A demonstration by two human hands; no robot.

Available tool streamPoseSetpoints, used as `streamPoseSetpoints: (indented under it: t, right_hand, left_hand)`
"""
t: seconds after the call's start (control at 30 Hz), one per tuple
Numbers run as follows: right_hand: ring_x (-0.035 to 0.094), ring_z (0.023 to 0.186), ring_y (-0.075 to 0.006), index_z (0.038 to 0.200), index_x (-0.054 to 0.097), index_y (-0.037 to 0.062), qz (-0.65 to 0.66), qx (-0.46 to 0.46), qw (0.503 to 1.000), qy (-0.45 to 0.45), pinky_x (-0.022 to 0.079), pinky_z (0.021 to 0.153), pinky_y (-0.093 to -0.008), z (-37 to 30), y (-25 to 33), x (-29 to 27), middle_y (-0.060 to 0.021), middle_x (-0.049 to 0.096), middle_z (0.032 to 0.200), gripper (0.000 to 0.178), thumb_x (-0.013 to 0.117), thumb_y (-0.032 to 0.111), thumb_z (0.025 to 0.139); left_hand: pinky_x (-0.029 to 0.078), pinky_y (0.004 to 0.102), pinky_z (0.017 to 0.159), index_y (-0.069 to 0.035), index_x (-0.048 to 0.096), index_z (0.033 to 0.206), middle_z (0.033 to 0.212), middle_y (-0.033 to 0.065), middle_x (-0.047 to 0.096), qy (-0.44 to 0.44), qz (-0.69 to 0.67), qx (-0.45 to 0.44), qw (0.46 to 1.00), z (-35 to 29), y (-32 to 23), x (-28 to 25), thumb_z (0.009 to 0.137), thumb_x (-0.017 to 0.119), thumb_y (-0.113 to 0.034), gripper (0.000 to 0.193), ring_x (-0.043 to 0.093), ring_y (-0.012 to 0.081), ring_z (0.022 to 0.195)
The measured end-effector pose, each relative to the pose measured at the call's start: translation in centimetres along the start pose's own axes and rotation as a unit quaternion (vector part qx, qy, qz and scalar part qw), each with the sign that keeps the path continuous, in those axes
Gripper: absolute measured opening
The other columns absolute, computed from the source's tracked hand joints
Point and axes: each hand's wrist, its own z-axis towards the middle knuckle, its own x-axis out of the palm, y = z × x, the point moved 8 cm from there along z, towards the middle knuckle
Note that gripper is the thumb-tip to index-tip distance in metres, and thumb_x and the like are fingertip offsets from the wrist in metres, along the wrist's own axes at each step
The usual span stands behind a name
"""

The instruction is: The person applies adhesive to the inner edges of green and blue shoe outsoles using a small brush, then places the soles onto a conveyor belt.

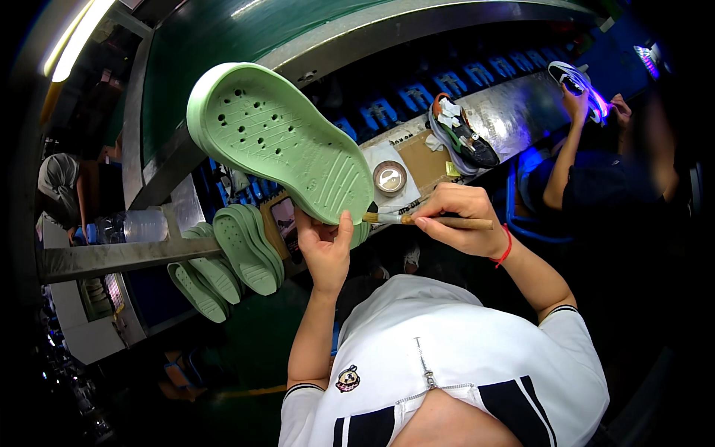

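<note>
A light green shoe sole (275, 141), dotted with small holes at its wide end, is tilted up in front of me. My left hand (324, 249) grips its narrow lower end, thumb on the near face. More green shows just behind that end. Between the fingers of my right hand (462, 220) is a paintbrush (391, 218) with a wooden handle. Its dark bristles meet the sole's edge close to my left thumb. Beyond the brush, a round tin (389, 179) sits on white paper on the bench.
Several green soles (249, 249) lean together at left. A metal frame bar (134, 257) crosses there, beside a large clear bottle (145, 225). A dark sneaker (465, 138) stands on the bench. At right, a co-worker's hands (577, 104) hold a shoe under purple light.
</note>
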Motion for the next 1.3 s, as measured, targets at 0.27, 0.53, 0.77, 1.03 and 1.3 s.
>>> streamPoseSetpoints:
  t: [0.27, 0.53, 0.77, 1.03, 1.3]
  right_hand:
    - [0.056, 0.058, -0.0165, 0.077, 0.067, 0.0023, -0.016, -0.01, 0.999, 0.047, 0.041, 0.051, -0.0261, 0.6, 0.4, -0.6, -0.0053, 0.061, 0.067, 0.003, 0.068, 0.004, 0.075]
    - [0.056, 0.057, -0.0174, 0.077, 0.067, 0.0029, -0.02, -0.038, 0.998, 0.055, 0.042, 0.051, -0.0267, 0.7, 0.6, -1.0, -0.0063, 0.06, 0.066, 0.002, 0.067, 0.003, 0.074]
    - [0.056, 0.058, -0.0168, 0.077, 0.067, 0.0025, 0.003, -0.032, 0.998, 0.052, 0.041, 0.05, -0.0265, 0.6, 0.4, -0.2, -0.0058, 0.06, 0.065, 0.003, 0.068, 0.004, 0.075]
    - [0.056, 0.058, -0.0177, 0.075, 0.067, 0.0029, -0.035, -0.03, 0.998, 0.051, 0.041, 0.051, -0.0276, 0.8, 0.2, -1.4, -0.0058, 0.06, 0.066, 0.002, 0.067, 0.004, 0.075]
    - [0.056, 0.058, -0.0184, 0.077, 0.066, 0.0048, -0.047, -0.048, 0.996, 0.053, 0.041, 0.051, -0.0271, 0.9, 0.4, -1.9, -0.0064, 0.059, 0.065, 0.003, 0.067, 0.004, 0.074]
  left_hand:
    - [0.049, 0.0234, 0.075, 0.001, 0.033, 0.125, 0.104, 0.0099, 0.057, 0.005, 0.008, -0.025, 1.0, -0.3, -0.1, 0.1, 0.083, 0.058, 0.004, 0.049, 0.059, 0.0128, 0.089]
    - [0.051, 0.0243, 0.075, 0.001, 0.038, 0.119, 0.102, 0.0102, 0.057, 0.024, 0.028, -0.034, 0.999, -0.1, 0.0, 0.3, 0.082, 0.059, 0.003, 0.042, 0.059, 0.0134, 0.089]
    - [0.051, 0.0245, 0.073, 0.002, 0.04, 0.115, 0.101, 0.0103, 0.056, 0.022, 0.022, -0.033, 0.999, -0.1, 0.1, 0.5, 0.082, 0.059, 0.003, 0.038, 0.06, 0.0135, 0.087]
    - [0.052, 0.0246, 0.073, 0.002, 0.04, 0.114, 0.1, 0.0108, 0.057, 0.028, 0.013, -0.037, 0.999, -0.1, 0.0, 0.9, 0.082, 0.059, 0.002, 0.038, 0.06, 0.0135, 0.087]
    - [0.052, 0.0245, 0.074, 0.002, 0.041, 0.114, 0.099, 0.0103, 0.058, 0.028, 0.014, -0.038, 0.999, -0.2, 0.0, 0.9, 0.082, 0.06, 0.002, 0.037, 0.061, 0.0136, 0.086]
